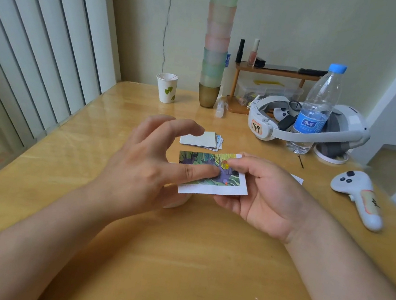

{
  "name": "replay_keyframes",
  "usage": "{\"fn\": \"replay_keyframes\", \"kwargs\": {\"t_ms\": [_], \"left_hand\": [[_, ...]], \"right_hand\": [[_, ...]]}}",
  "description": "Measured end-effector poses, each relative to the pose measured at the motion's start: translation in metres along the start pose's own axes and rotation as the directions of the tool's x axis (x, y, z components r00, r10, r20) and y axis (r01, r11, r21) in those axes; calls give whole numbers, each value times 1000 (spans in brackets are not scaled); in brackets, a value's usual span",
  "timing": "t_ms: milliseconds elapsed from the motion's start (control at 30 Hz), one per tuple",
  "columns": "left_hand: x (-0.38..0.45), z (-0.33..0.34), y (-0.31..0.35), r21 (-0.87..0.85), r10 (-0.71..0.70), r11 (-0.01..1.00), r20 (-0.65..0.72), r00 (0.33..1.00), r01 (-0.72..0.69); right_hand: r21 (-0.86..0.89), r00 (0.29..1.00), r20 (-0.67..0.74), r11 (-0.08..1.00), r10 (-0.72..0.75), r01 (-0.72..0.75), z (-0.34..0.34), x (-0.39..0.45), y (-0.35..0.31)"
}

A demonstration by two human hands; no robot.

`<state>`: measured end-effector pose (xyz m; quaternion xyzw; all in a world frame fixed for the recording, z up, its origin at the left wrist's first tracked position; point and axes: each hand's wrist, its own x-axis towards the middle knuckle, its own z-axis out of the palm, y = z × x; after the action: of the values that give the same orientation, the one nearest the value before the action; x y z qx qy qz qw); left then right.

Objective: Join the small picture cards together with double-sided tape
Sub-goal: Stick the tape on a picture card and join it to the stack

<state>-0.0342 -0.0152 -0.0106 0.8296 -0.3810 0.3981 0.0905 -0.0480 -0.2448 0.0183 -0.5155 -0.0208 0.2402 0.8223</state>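
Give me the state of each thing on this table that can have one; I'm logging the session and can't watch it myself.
picture card: held off the table, picture side up
right hand: holding the card's right end, thumb on top
left hand: thumb pressing on the card's face, other fingers spread above
pile of cards: lying flat, untouched
water bottle: upright, cap on
stack of cups: upright
paper cup: upright, open
controller: lying flat

One held picture card (203, 173), one card stack (202, 139), one water bottle (316, 108), one paper cup (166, 88), one controller (358, 196).
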Motion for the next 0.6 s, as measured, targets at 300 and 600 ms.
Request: {"fn": "replay_keyframes", "kwargs": {"t_ms": [300, 600], "left_hand": [[2, -3, 2, 39, 37, 999, -62, 997, -35], [3, 1, 7, 25, 37, 999, -108, 993, -34]], "right_hand": [[-108, 999, 46, 994, -28, 33, 0, 0, 2], [-84, 999, 47, 996, -26, 30, 0, 0, 0]]}}
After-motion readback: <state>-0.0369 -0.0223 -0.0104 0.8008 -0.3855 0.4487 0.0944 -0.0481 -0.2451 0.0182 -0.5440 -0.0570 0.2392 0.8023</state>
